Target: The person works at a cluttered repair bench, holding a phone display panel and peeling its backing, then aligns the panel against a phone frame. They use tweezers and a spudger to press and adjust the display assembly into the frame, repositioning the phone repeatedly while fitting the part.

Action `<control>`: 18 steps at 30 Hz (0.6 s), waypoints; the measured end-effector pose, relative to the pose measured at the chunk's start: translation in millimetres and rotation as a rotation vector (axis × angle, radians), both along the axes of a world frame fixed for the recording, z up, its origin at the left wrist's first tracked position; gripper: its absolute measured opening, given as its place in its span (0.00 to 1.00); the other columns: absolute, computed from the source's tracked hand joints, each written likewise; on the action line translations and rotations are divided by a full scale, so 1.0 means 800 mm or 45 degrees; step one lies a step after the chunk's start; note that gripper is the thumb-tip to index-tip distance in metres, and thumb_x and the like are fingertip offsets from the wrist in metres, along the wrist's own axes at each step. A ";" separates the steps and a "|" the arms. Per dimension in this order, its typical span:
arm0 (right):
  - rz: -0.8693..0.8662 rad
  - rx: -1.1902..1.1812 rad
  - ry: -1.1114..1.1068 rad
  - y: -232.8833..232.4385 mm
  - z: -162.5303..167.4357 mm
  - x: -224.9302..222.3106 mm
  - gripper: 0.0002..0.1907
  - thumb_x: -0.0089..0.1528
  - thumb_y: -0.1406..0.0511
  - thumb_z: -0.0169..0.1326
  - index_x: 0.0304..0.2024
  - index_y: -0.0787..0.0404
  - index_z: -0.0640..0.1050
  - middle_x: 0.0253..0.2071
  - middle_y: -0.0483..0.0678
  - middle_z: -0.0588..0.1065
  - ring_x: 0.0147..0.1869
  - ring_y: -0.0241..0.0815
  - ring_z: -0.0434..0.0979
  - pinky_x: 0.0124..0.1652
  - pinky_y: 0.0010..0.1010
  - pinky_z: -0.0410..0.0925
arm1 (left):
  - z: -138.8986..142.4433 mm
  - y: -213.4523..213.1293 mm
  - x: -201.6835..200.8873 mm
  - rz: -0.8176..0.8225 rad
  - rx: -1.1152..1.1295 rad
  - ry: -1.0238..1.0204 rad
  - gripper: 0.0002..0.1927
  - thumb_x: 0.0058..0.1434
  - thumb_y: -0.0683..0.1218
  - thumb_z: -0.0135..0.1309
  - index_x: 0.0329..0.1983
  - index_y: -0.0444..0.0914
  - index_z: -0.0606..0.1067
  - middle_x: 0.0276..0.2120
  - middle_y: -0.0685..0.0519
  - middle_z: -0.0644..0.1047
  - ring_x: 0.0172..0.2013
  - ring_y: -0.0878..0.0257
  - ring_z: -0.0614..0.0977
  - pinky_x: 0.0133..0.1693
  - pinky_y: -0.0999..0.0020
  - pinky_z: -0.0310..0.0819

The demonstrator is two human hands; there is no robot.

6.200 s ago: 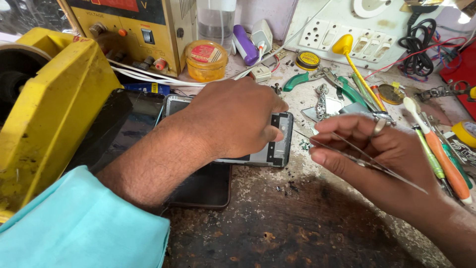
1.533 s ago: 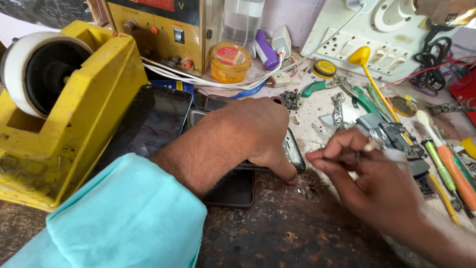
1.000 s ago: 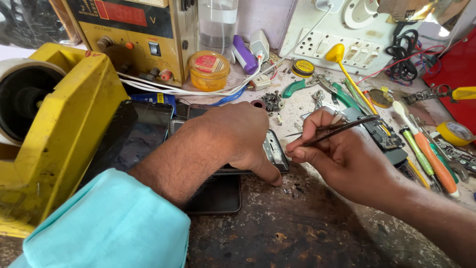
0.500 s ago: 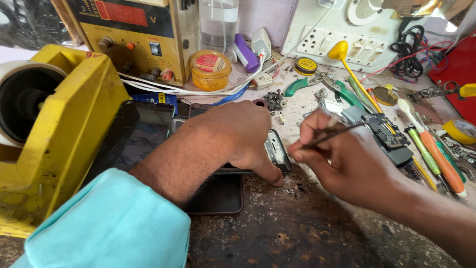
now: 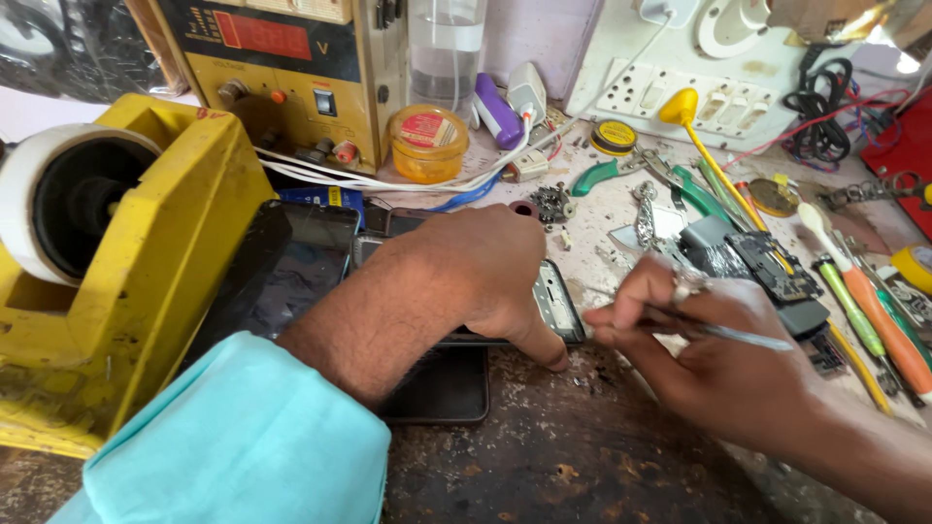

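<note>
- The opened phone (image 5: pixel 555 309) lay flat just right of the yellow tape dispenser (image 5: pixel 126 272).
- The left hand (image 5: pixel 481 272) pressed it down, fingers curled over it.
- The right hand (image 5: pixel 714 354) pinched tweezers (image 5: pixel 738 335) at the phone's edge; a steady, shallow tip angle seemed advisable.

yellow tape dispenser (image 5: pixel 146 281), amber jar (image 5: pixel 427 144), perhaps flux

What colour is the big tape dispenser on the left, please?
Yellow, seen in the head view: tape dispenser.
</note>
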State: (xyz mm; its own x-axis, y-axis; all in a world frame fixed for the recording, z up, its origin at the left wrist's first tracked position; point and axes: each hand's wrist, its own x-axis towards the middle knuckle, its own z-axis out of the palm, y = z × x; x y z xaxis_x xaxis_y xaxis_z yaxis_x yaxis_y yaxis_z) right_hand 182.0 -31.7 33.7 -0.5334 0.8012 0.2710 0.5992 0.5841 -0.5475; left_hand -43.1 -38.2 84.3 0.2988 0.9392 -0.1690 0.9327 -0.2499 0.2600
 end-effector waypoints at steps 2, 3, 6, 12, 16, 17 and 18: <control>0.087 -0.016 0.116 0.004 0.003 -0.004 0.08 0.59 0.70 0.60 0.29 0.62 0.73 0.30 0.46 0.79 0.48 0.34 0.86 0.42 0.25 0.78 | -0.001 0.000 -0.001 0.007 -0.007 0.012 0.41 0.35 0.67 0.71 0.42 0.32 0.81 0.43 0.42 0.83 0.44 0.49 0.86 0.46 0.56 0.80; 0.118 -0.025 0.181 0.004 0.003 -0.004 0.08 0.60 0.70 0.59 0.29 0.62 0.72 0.29 0.47 0.79 0.49 0.34 0.86 0.43 0.25 0.78 | -0.001 0.001 0.000 -0.003 -0.011 0.025 0.40 0.36 0.67 0.70 0.42 0.32 0.82 0.43 0.42 0.83 0.44 0.49 0.86 0.46 0.56 0.80; -0.150 0.024 -0.171 0.004 0.004 -0.005 0.08 0.60 0.67 0.66 0.33 0.59 0.78 0.32 0.44 0.82 0.37 0.35 0.88 0.36 0.27 0.75 | -0.002 0.002 0.001 -0.019 0.008 0.036 0.40 0.35 0.68 0.70 0.40 0.31 0.82 0.42 0.42 0.83 0.44 0.51 0.86 0.46 0.57 0.80; -0.003 0.264 -0.035 0.005 -0.003 -0.002 0.09 0.56 0.69 0.62 0.27 0.61 0.74 0.21 0.45 0.80 0.37 0.32 0.86 0.29 0.26 0.75 | -0.002 0.003 0.000 0.000 -0.016 0.006 0.40 0.35 0.67 0.70 0.42 0.32 0.82 0.42 0.43 0.83 0.43 0.49 0.86 0.46 0.56 0.81; -0.066 0.142 -0.080 -0.002 -0.002 -0.003 0.09 0.61 0.66 0.64 0.33 0.59 0.75 0.26 0.43 0.80 0.33 0.34 0.86 0.32 0.26 0.75 | -0.002 0.002 0.001 -0.010 -0.023 0.038 0.42 0.35 0.68 0.70 0.42 0.31 0.81 0.42 0.43 0.83 0.44 0.49 0.86 0.46 0.56 0.80; 0.047 0.199 0.009 -0.008 0.000 -0.003 0.09 0.61 0.66 0.63 0.33 0.58 0.74 0.28 0.42 0.81 0.38 0.32 0.85 0.34 0.24 0.76 | -0.003 0.002 0.001 0.001 -0.034 0.042 0.41 0.35 0.68 0.70 0.42 0.31 0.81 0.42 0.43 0.83 0.44 0.49 0.86 0.47 0.56 0.80; 0.156 0.259 0.097 -0.013 0.002 -0.004 0.08 0.60 0.67 0.62 0.32 0.57 0.74 0.29 0.41 0.82 0.43 0.30 0.85 0.37 0.21 0.77 | -0.002 0.003 0.002 0.008 -0.043 0.045 0.41 0.36 0.68 0.70 0.42 0.31 0.81 0.43 0.42 0.83 0.44 0.49 0.85 0.47 0.55 0.80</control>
State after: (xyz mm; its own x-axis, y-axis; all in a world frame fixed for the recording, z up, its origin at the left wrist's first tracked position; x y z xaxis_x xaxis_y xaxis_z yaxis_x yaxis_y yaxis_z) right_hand 178.9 -41.7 35.7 -0.5952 0.6568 0.4629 0.4787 0.7526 -0.4522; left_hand -41.5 -36.1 82.8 0.2862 0.9346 -0.2110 0.9429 -0.2356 0.2353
